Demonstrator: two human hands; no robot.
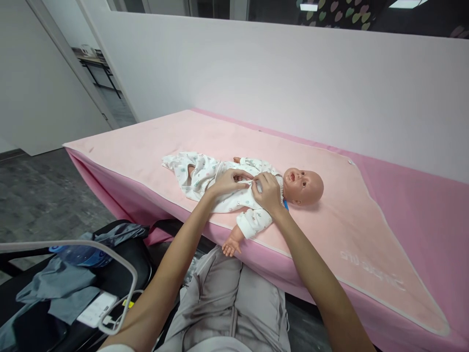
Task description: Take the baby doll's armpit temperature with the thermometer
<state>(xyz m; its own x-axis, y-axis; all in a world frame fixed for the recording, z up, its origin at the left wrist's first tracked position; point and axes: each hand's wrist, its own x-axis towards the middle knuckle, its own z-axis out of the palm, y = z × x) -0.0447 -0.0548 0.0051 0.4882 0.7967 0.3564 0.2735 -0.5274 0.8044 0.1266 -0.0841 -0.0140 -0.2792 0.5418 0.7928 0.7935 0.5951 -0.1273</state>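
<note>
A baby doll (303,186) lies on its back on the pink-covered table, its head to the right. It wears a white patterned romper (205,173) with long sleeves. My left hand (231,181) is at the doll's belly, thumb and fingers pinching the front edge of the romper. Close beside it, my right hand (267,189) pinches the same cloth at the chest. The fingertips of both hands nearly meet; any fastener between them is too small to make out. One doll arm (234,240) hangs over the near table edge.
A peach mat (330,230) covers much of the pink tabletop. At the lower left, a black chair (135,254) holds grey cloth (58,286), a water bottle (82,255) and a white device (98,308) with a cable. A white wall (274,88) stands behind the table.
</note>
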